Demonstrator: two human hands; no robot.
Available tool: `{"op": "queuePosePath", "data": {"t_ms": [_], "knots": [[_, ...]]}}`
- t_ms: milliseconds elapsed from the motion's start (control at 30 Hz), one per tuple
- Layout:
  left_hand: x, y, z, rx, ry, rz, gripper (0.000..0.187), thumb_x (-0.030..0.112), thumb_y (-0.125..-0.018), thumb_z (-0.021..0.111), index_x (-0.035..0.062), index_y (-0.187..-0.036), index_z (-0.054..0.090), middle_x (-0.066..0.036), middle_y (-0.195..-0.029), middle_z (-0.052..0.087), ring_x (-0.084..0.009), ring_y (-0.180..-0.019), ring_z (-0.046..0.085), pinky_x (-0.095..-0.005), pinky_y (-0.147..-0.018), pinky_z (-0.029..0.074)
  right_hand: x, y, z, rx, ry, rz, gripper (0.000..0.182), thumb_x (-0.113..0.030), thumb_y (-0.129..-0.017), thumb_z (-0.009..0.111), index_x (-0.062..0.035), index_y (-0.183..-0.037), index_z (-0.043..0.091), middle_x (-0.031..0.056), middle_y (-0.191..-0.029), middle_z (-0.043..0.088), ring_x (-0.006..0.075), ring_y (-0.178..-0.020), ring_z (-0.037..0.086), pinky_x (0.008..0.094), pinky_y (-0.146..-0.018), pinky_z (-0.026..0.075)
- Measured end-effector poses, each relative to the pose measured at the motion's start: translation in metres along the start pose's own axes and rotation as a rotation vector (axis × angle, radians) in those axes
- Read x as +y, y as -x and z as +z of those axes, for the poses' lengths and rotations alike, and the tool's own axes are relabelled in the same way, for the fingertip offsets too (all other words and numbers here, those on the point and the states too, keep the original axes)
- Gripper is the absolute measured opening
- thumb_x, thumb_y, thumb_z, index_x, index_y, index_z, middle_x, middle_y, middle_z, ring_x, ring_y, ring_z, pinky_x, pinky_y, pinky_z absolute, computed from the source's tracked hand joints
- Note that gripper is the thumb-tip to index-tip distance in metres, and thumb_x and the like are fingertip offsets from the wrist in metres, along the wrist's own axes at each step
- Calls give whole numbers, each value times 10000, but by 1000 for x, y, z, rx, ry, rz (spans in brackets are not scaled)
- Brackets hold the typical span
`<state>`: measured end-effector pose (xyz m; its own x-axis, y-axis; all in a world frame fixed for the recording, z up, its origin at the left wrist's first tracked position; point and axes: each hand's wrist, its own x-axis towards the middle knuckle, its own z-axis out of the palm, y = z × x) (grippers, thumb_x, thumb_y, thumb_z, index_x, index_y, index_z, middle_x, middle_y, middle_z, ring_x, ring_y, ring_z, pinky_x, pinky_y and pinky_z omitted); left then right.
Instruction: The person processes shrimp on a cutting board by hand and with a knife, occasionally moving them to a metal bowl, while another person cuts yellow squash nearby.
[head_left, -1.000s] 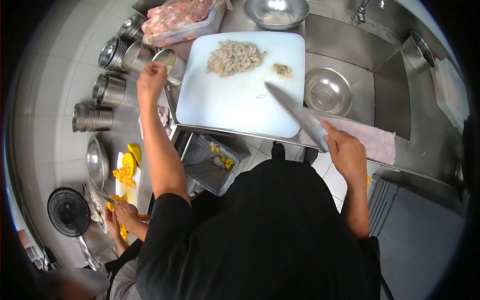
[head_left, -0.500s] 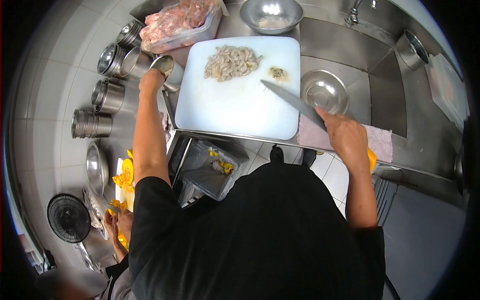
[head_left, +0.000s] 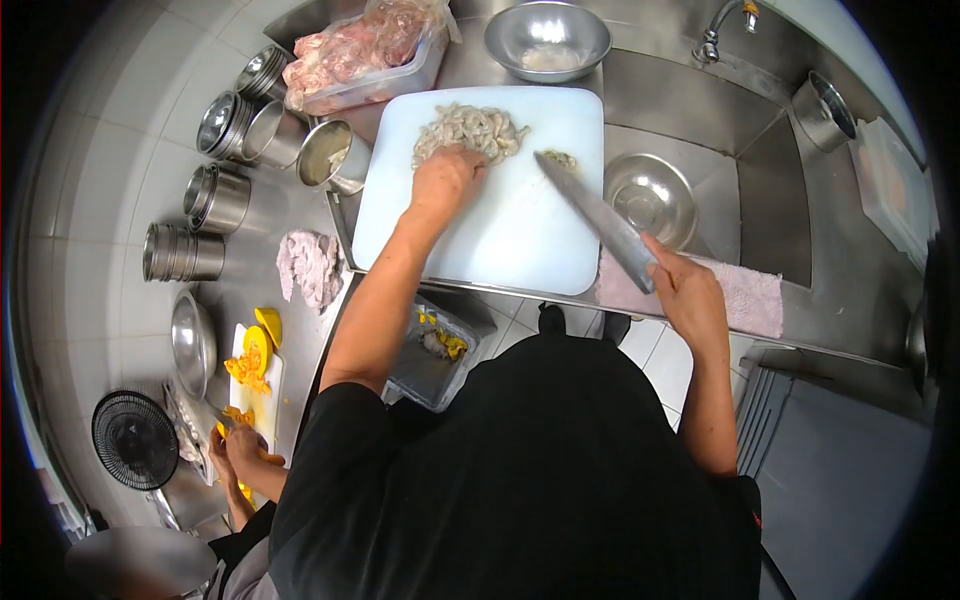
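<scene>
A heap of peeled raw shrimp (head_left: pixel 470 132) lies at the back of the white cutting board (head_left: pixel 500 240). My left hand (head_left: pixel 449 183) is at the near edge of this heap, fingers curled down and closed; whatever is between them is hidden. In my right hand (head_left: pixel 690 298) is the handle of a large kitchen knife (head_left: pixel 605 225), its blade slanting over the board's right side. The knife tip partly covers a small dark clump of scraps (head_left: pixel 562 158). Left of the board stands a metal pot (head_left: pixel 326 152) with pale pieces and liquid in it.
A tub of raw meat (head_left: pixel 375 75) and a steel bowl (head_left: pixel 548 40) stand behind the board. Right is a sink holding another bowl (head_left: pixel 650 200); a pink towel (head_left: pixel 745 298) lies along its front. At lower left, a co-worker's hands (head_left: pixel 240 450) cut something yellow-orange.
My left hand has left the metal pot and moved right onto the shrimp heap. The knife stays in my right hand, its tip now over the dark scraps.
</scene>
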<state>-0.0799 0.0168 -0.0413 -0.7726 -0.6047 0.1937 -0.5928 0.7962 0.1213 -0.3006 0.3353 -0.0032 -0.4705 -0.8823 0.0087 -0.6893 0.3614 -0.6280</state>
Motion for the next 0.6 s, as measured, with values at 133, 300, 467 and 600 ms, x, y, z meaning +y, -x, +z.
{"op": "queuePosePath", "data": {"t_ms": [133,300,467,600], "knots": [[12,-2,6,4,-138,-68,291,265,-907,711,180,-1182,749,-90,-1096,705,-305,-1058,665,-430,-900,555,2,10,-1,-29,21,-92,373,-145,-954,604,-174,-1309,714,165,-1040,750,363,-920,708,449,-807,552],[7,-17,9,-62,-216,-110,226,268,-915,686,144,-1097,738,-99,-1094,707,-313,-1056,664,-439,-894,556,-17,3,-7,-83,212,-232,400,-130,-947,555,-182,-1309,715,138,-957,746,349,-867,708,462,-764,551],[15,-8,-6,-117,-105,-151,190,250,-888,659,102,-986,728,-133,-1043,708,-336,-1004,677,-453,-883,546,-13,-23,-9,-27,386,-118,426,-112,-952,514,-187,-1327,702,150,-931,731,363,-834,703,476,-747,548],[16,12,-10,-121,141,-197,221,265,-880,681,86,-985,757,-148,-1015,707,-340,-960,683,-440,-884,541,-9,-24,-18,40,295,-125,412,-125,-953,555,-179,-1339,692,173,-962,727,386,-850,695,486,-758,541]]}}
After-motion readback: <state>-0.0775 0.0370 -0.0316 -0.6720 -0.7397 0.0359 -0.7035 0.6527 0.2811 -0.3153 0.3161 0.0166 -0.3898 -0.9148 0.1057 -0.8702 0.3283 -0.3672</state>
